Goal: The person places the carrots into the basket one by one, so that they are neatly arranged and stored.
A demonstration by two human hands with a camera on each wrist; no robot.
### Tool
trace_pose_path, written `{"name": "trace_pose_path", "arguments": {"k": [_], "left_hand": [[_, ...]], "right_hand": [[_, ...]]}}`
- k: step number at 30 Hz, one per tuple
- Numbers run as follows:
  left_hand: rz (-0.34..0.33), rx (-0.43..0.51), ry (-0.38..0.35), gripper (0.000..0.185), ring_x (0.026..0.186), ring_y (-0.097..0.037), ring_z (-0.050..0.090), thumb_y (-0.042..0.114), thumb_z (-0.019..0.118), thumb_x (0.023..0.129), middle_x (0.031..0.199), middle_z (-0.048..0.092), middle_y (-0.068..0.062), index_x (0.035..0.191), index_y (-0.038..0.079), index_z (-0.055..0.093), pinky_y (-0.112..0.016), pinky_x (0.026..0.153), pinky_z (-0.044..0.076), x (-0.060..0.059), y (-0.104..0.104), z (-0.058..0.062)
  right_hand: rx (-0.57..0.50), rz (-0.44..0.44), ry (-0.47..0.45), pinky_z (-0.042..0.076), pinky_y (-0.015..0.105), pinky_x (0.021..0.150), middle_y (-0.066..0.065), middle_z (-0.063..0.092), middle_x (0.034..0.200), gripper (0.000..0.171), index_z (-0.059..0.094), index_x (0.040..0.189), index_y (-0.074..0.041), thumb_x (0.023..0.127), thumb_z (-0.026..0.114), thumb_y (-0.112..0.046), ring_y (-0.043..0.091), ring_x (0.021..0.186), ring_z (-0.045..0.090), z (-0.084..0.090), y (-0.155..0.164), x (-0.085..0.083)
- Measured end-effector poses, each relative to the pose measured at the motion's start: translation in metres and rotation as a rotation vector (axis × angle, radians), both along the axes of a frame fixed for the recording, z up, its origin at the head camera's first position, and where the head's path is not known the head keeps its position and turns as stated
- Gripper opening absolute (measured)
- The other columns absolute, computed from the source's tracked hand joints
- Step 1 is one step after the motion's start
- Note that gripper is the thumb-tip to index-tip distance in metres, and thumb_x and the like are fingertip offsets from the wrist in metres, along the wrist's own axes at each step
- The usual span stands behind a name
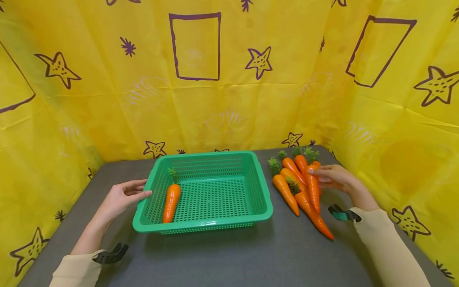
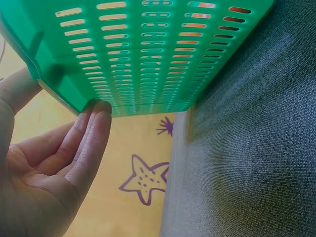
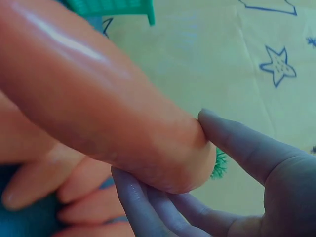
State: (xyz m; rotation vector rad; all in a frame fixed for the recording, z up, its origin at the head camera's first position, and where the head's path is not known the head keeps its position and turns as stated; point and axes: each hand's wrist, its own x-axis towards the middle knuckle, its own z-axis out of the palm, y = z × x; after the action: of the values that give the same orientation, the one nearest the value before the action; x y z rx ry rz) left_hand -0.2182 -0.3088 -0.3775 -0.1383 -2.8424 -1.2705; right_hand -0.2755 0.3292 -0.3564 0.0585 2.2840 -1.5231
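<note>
A green slotted basket [image 1: 263, 199] sits mid-table with one orange carrot [image 1: 171, 201] lying along its left side. My left hand [image 1: 123, 195] rests at the basket's left wall [image 2: 148, 64], straight fingers [image 2: 91, 133] touching it under the rim. To the right of the basket lies a pile of several carrots [image 1: 287, 193] with green tops. My right hand [image 1: 331, 177] pinches the thick end of one carrot [image 1: 313, 187] of the pile; the right wrist view shows thumb and fingers [image 3: 237, 140] round that carrot [image 3: 98, 113].
The grey table [image 1: 222, 259] is walled on three sides by yellow cloth [image 1: 222, 99] with purple stars, close behind the basket and the pile. The basket's corner [image 3: 118, 7] shows at the top of the right wrist view.
</note>
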Motion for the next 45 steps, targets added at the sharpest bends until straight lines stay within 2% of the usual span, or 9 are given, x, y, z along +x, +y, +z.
{"name": "trace_pose_path", "arguments": {"k": [3, 8, 14, 23, 25, 29, 32, 39, 45], "left_hand": [[0.001, 0.005, 0.004, 0.063, 0.091, 0.008, 0.057, 0.044, 0.067, 0.086, 0.123, 0.059, -0.019, 0.136, 0.008, 0.052, -0.019, 0.076, 0.050, 0.000, 0.000, 0.001], [0.002, 0.006, -0.002, 0.062, 0.091, 0.010, 0.056, 0.042, 0.067, 0.087, 0.124, 0.059, -0.019, 0.137, 0.009, 0.051, -0.018, 0.075, 0.050, 0.000, -0.001, 0.000], [0.003, 0.013, -0.008, 0.063, 0.091, 0.008, 0.057, 0.042, 0.067, 0.087, 0.124, 0.059, -0.019, 0.137, 0.008, 0.051, -0.019, 0.076, 0.050, -0.001, -0.001, 0.000], [0.002, 0.017, -0.004, 0.063, 0.090, 0.009, 0.057, 0.042, 0.067, 0.086, 0.123, 0.059, -0.019, 0.136, 0.008, 0.052, -0.019, 0.076, 0.050, 0.000, 0.000, 0.001], [0.003, 0.018, -0.005, 0.063, 0.090, 0.008, 0.057, 0.042, 0.067, 0.086, 0.123, 0.059, -0.019, 0.136, 0.008, 0.052, -0.019, 0.076, 0.050, 0.000, 0.000, 0.001], [0.003, 0.019, -0.005, 0.063, 0.090, 0.009, 0.057, 0.042, 0.067, 0.086, 0.123, 0.059, -0.019, 0.136, 0.007, 0.052, -0.018, 0.076, 0.050, 0.001, 0.001, 0.001], [0.003, 0.017, -0.002, 0.063, 0.090, 0.009, 0.057, 0.042, 0.068, 0.086, 0.122, 0.059, -0.020, 0.136, 0.007, 0.052, -0.018, 0.076, 0.050, 0.001, 0.001, 0.001], [0.007, 0.014, 0.002, 0.063, 0.090, 0.008, 0.057, 0.043, 0.068, 0.086, 0.121, 0.060, -0.019, 0.135, 0.007, 0.052, -0.019, 0.076, 0.050, 0.002, 0.001, 0.001], [0.001, 0.022, 0.011, 0.062, 0.089, 0.007, 0.059, 0.042, 0.068, 0.086, 0.119, 0.061, -0.019, 0.135, 0.006, 0.053, -0.019, 0.075, 0.051, 0.001, 0.002, 0.001]], "right_hand": [[0.017, 0.008, 0.000, 0.051, 0.036, 0.095, 0.029, 0.025, 0.148, 0.086, 0.012, 0.148, 0.011, 0.094, 0.057, -0.039, 0.015, 0.104, 0.058, 0.005, -0.012, -0.003], [0.009, 0.017, 0.002, 0.049, 0.038, 0.098, 0.028, 0.027, 0.149, 0.087, 0.015, 0.148, 0.008, 0.092, 0.060, -0.041, 0.030, 0.120, 0.051, 0.012, -0.032, -0.009], [-0.028, 0.031, 0.001, 0.047, 0.040, 0.099, 0.028, 0.018, 0.153, 0.088, 0.012, 0.149, 0.008, 0.092, 0.062, -0.038, 0.042, 0.132, 0.038, 0.020, -0.051, -0.019], [-0.042, 0.057, 0.004, 0.045, 0.045, 0.101, 0.027, 0.036, 0.143, 0.084, 0.019, 0.148, 0.008, 0.091, 0.063, -0.036, 0.041, 0.130, 0.042, 0.033, -0.081, -0.032], [-0.048, 0.076, 0.005, 0.047, 0.043, 0.099, 0.026, 0.038, 0.143, 0.083, 0.020, 0.147, 0.007, 0.091, 0.063, -0.036, 0.040, 0.129, 0.044, 0.035, -0.087, -0.034], [-0.038, 0.097, 0.024, 0.052, 0.040, 0.092, 0.022, 0.049, 0.134, 0.070, 0.040, 0.139, 0.006, 0.090, 0.065, -0.036, 0.034, 0.117, 0.056, 0.039, -0.101, -0.039], [-0.032, 0.104, 0.031, 0.051, 0.041, 0.094, 0.021, 0.050, 0.132, 0.064, 0.047, 0.134, 0.006, 0.089, 0.066, -0.036, 0.033, 0.115, 0.057, 0.043, -0.111, -0.042], [-0.036, 0.148, 0.036, 0.047, 0.046, 0.099, 0.022, 0.042, 0.142, 0.065, 0.044, 0.137, 0.005, 0.090, 0.064, -0.036, 0.038, 0.127, 0.047, 0.054, -0.133, -0.048], [-0.076, 0.161, 0.037, 0.048, 0.046, 0.097, 0.019, 0.051, 0.132, 0.057, 0.051, 0.131, 0.004, 0.090, 0.065, -0.033, 0.033, 0.117, 0.056, 0.063, -0.152, -0.050]]}}
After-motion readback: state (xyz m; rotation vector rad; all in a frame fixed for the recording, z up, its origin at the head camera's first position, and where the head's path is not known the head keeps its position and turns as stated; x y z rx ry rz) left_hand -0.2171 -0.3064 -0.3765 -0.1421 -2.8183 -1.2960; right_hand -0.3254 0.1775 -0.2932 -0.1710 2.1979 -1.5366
